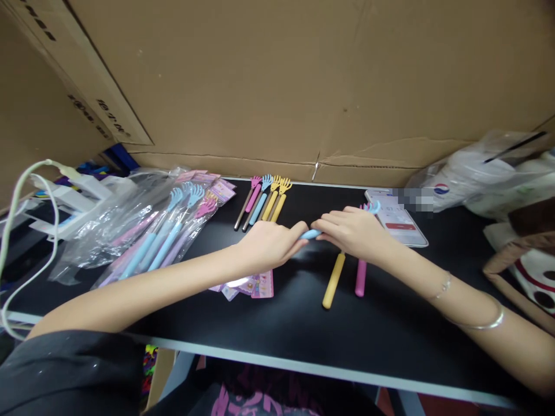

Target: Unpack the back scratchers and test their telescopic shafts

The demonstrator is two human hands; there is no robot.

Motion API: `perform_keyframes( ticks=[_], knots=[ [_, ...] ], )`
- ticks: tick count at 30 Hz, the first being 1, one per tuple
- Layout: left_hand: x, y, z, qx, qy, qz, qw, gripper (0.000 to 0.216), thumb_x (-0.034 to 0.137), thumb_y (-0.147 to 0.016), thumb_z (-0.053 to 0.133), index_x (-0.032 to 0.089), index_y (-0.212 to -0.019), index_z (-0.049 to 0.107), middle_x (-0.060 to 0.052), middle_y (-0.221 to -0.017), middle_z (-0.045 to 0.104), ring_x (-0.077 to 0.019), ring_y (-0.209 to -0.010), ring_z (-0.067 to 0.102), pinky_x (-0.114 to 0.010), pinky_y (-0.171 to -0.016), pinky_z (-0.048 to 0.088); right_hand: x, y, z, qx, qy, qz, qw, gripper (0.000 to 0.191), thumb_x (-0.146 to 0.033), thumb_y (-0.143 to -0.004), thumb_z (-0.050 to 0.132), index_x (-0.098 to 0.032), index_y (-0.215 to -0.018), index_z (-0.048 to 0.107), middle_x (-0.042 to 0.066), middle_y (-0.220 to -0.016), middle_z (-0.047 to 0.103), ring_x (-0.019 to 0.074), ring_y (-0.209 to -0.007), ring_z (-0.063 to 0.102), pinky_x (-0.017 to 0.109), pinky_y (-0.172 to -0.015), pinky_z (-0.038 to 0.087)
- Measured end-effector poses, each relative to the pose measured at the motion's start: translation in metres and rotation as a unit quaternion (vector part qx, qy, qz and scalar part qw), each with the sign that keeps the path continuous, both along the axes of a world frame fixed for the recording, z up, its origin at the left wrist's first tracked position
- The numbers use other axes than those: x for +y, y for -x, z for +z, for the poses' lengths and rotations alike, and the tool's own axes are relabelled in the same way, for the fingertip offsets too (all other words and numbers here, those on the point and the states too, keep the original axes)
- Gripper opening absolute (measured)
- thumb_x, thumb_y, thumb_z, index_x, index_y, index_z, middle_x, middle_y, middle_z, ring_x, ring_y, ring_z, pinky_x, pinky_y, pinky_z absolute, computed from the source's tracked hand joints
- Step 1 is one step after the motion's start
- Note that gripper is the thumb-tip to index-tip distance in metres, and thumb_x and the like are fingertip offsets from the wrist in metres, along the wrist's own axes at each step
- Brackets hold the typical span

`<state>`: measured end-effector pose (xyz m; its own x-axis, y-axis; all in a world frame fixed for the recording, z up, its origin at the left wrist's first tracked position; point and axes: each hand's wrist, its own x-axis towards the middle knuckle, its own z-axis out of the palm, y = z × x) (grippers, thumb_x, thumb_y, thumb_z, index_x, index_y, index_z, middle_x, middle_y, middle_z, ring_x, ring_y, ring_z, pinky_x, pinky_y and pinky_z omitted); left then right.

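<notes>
My left hand [271, 242] is closed on one end of a light-blue back scratcher handle [311, 234]. My right hand [349, 228] grips the other end, so only a short piece of blue shows between the fingers. Below my right hand, a yellow back scratcher handle [333, 283] and a pink back scratcher handle [361, 278] lie on the black table. Pink and blue claw tips [372, 207] poke out behind that hand; I cannot tell which handles they belong to. Several unbagged back scratchers [263, 205] in pink, blue and yellow lie side by side farther back.
Clear plastic bags with back scratchers [158, 240] cover the left side, near a white cable [54, 231]. Printed cards [262, 285] lie under my left forearm. A phone [401, 219] and a bagged cup [459, 173] stand right. Cardboard [303, 86] walls the back.
</notes>
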<state>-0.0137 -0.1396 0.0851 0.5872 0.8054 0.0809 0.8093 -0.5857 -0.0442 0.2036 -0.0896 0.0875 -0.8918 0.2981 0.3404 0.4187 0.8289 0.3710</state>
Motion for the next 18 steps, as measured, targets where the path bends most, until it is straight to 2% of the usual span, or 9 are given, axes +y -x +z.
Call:
perform_keyframes(
  ticks=[3,6,9,11,14,16,18],
  knots=[
    [-0.021,0.007,0.012,0.020,0.013,-0.013,1.000,0.037,0.046,-0.099,0.021,0.020,-0.105,0.048,-0.002,-0.063,0.065,-0.0217,-0.055,0.064,-0.024,-0.044,0.029,-0.017,0.002,0.013,0.016,-0.071,0.053,0.996,0.030,-0.034,-0.098,0.039,-0.019,-0.081,0.059,-0.002,-0.061,0.056,0.0114,-0.056,0.047,0.027,-0.055,0.026],
    [-0.038,0.013,0.023,0.034,0.028,-0.014,0.999,0.034,0.044,-0.099,0.024,0.020,-0.101,0.048,-0.002,-0.063,0.064,-0.0214,-0.054,0.064,-0.024,-0.044,0.029,-0.032,0.013,0.023,0.022,-0.102,0.076,0.992,0.027,-0.032,-0.097,0.042,-0.020,-0.080,0.059,-0.003,-0.060,0.055,0.0106,-0.055,0.045,0.027,-0.054,0.026],
    [-0.051,0.025,0.026,0.032,0.060,-0.010,0.998,0.031,0.040,-0.099,0.026,0.020,-0.097,0.049,-0.002,-0.065,0.065,-0.0209,-0.055,0.064,-0.024,-0.046,0.031,-0.038,0.020,0.021,0.037,-0.112,0.094,0.989,0.026,-0.031,-0.097,0.042,-0.020,-0.080,0.058,-0.004,-0.057,0.053,0.0100,-0.051,0.044,0.027,-0.052,0.026],
    [-0.059,0.042,0.024,0.022,0.081,0.005,0.996,0.031,0.037,-0.099,0.025,0.020,-0.099,0.050,-0.002,-0.065,0.065,-0.0210,-0.055,0.064,-0.025,-0.047,0.032,-0.032,0.012,0.016,0.045,-0.113,0.100,0.988,0.026,-0.031,-0.097,0.042,-0.020,-0.081,0.059,-0.004,-0.057,0.054,0.0096,-0.051,0.045,0.027,-0.052,0.028],
    [-0.071,0.083,0.016,-0.005,0.088,0.069,0.994,0.037,0.038,-0.099,0.021,0.020,-0.110,0.052,-0.001,-0.063,0.064,-0.0211,-0.054,0.062,-0.027,-0.048,0.033,-0.010,-0.023,0.014,0.072,-0.110,0.027,0.991,0.023,-0.028,-0.097,0.043,-0.021,-0.082,0.059,-0.002,-0.061,0.060,0.0103,-0.055,0.052,0.026,-0.055,0.032],
    [-0.075,0.113,0.013,-0.042,0.106,0.138,0.984,0.040,0.041,-0.097,0.021,0.020,-0.108,0.054,0.000,-0.059,0.062,-0.0197,-0.051,0.059,-0.026,-0.049,0.033,0.006,-0.049,0.017,0.118,-0.134,-0.066,0.982,0.023,-0.029,-0.097,0.042,-0.020,-0.085,0.059,0.001,-0.063,0.063,0.0129,-0.056,0.054,0.027,-0.053,0.032],
    [-0.074,0.133,0.012,-0.083,0.116,0.194,0.971,0.040,0.045,-0.095,0.024,0.022,-0.106,0.055,0.000,-0.062,0.063,-0.0190,-0.055,0.060,-0.025,-0.051,0.034,0.018,-0.061,0.020,0.118,-0.125,-0.103,0.980,0.024,-0.029,-0.097,0.039,-0.019,-0.088,0.059,0.004,-0.068,0.065,0.0152,-0.059,0.054,0.028,-0.053,0.032]
  ],
)
